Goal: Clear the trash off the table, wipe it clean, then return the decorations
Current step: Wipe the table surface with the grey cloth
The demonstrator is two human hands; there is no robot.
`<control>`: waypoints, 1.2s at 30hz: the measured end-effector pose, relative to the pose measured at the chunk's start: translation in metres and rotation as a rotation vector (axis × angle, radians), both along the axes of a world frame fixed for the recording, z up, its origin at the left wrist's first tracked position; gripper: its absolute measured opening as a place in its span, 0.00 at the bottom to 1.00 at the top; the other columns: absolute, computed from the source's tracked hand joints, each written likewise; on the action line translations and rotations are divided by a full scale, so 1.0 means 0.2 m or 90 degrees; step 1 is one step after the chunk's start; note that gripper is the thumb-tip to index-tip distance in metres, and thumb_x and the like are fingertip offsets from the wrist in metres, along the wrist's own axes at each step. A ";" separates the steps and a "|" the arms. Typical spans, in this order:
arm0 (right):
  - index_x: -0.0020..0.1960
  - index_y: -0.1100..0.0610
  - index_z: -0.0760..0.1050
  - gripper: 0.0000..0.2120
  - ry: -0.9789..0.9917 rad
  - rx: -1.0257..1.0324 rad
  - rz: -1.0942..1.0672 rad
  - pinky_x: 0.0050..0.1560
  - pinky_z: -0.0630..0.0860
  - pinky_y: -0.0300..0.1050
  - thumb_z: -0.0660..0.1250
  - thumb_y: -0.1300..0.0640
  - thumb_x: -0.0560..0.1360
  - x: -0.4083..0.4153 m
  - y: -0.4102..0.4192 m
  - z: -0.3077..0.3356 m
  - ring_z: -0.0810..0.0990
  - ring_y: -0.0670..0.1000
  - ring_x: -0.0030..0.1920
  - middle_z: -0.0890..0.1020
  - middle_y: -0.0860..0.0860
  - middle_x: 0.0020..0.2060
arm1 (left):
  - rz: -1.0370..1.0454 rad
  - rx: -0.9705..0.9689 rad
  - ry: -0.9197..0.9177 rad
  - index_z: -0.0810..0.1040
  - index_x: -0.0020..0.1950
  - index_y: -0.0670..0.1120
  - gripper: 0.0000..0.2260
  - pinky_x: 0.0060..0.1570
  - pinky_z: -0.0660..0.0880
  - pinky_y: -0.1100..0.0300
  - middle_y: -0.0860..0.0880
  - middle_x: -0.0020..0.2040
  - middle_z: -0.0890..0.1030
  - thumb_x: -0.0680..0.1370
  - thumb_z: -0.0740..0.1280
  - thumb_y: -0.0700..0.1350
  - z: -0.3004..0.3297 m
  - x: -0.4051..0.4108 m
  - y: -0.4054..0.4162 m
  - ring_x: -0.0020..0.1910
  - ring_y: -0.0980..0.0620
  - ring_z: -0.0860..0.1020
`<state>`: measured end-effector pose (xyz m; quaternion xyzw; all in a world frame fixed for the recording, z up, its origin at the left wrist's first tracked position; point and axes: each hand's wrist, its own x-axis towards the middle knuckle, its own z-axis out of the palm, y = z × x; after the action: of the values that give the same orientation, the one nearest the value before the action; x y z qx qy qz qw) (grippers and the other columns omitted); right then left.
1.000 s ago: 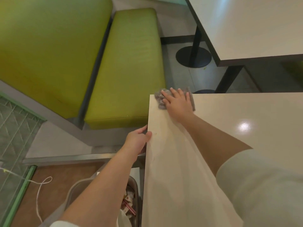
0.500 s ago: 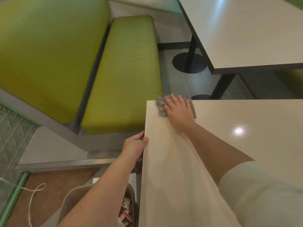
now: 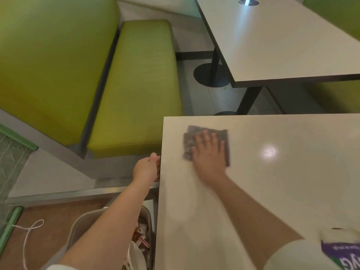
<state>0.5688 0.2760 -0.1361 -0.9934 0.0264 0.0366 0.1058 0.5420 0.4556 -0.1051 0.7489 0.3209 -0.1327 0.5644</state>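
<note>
Wiping under way: right hand, fingers spread flat, pressing grey cloth on counter near its far-left corner; left hand gripping counter's left edge; trash in bin below that edge; decorations apparently not yet returned.

head view looks steeply down, close over table.

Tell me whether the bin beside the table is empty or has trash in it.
Has trash in it: wrappers and a paper cup show inside the bin, partly hidden by the left forearm.
</note>
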 end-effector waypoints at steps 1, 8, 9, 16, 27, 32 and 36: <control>0.79 0.47 0.45 0.27 0.005 0.013 0.038 0.75 0.34 0.58 0.36 0.44 0.81 -0.05 0.12 0.01 0.40 0.55 0.78 0.43 0.50 0.79 | 0.028 -0.053 0.002 0.80 0.56 0.42 0.18 0.56 0.76 0.51 0.47 0.49 0.80 0.84 0.54 0.51 0.01 0.00 0.00 0.53 0.46 0.79; 0.78 0.43 0.51 0.26 0.011 0.068 0.216 0.72 0.30 0.52 0.37 0.44 0.81 -0.28 0.32 0.06 0.39 0.51 0.78 0.46 0.45 0.79 | 0.067 -0.070 -0.028 0.74 0.59 0.47 0.17 0.59 0.75 0.46 0.43 0.59 0.79 0.81 0.53 0.56 0.04 -0.11 0.01 0.56 0.42 0.78; 0.79 0.43 0.49 0.24 0.009 0.062 0.202 0.72 0.30 0.51 0.39 0.45 0.83 -0.27 0.23 0.06 0.39 0.51 0.78 0.45 0.45 0.79 | 0.068 -0.085 -0.032 0.71 0.64 0.49 0.14 0.60 0.74 0.48 0.43 0.60 0.78 0.82 0.54 0.53 0.05 -0.13 -0.01 0.58 0.43 0.78; 0.79 0.42 0.46 0.24 0.010 -0.010 -0.102 0.77 0.42 0.57 0.41 0.44 0.83 -0.34 -0.63 0.03 0.44 0.51 0.79 0.47 0.45 0.79 | -0.103 0.115 0.005 0.80 0.36 0.51 0.19 0.55 0.77 0.45 0.42 0.46 0.84 0.81 0.56 0.50 0.00 -0.27 0.01 0.50 0.41 0.82; 0.77 0.44 0.58 0.25 -0.002 0.048 0.067 0.74 0.41 0.57 0.43 0.45 0.81 -0.70 0.27 0.03 0.50 0.57 0.78 0.56 0.49 0.78 | -0.130 0.126 0.043 0.80 0.54 0.40 0.34 0.57 0.76 0.50 0.43 0.49 0.83 0.81 0.45 0.65 0.04 -0.32 0.03 0.47 0.44 0.82; 0.75 0.40 0.61 0.22 -0.014 0.069 0.172 0.74 0.38 0.53 0.46 0.46 0.82 -0.76 0.33 0.02 0.51 0.53 0.78 0.58 0.45 0.77 | -0.157 0.206 0.069 0.78 0.57 0.37 0.29 0.54 0.73 0.55 0.39 0.51 0.81 0.84 0.47 0.57 0.07 -0.33 0.04 0.54 0.41 0.79; 0.77 0.41 0.56 0.28 -0.023 0.027 0.039 0.74 0.37 0.52 0.37 0.43 0.79 -0.71 -0.09 0.03 0.48 0.52 0.79 0.54 0.45 0.78 | -0.153 0.092 0.029 0.79 0.49 0.46 0.16 0.61 0.74 0.48 0.47 0.49 0.82 0.83 0.54 0.52 0.06 -0.40 0.04 0.51 0.45 0.80</control>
<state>0.4275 0.2577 -0.1304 -0.9917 -0.0067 0.0227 0.1261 0.4610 0.4642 -0.0929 0.8173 0.2504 -0.1926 0.4820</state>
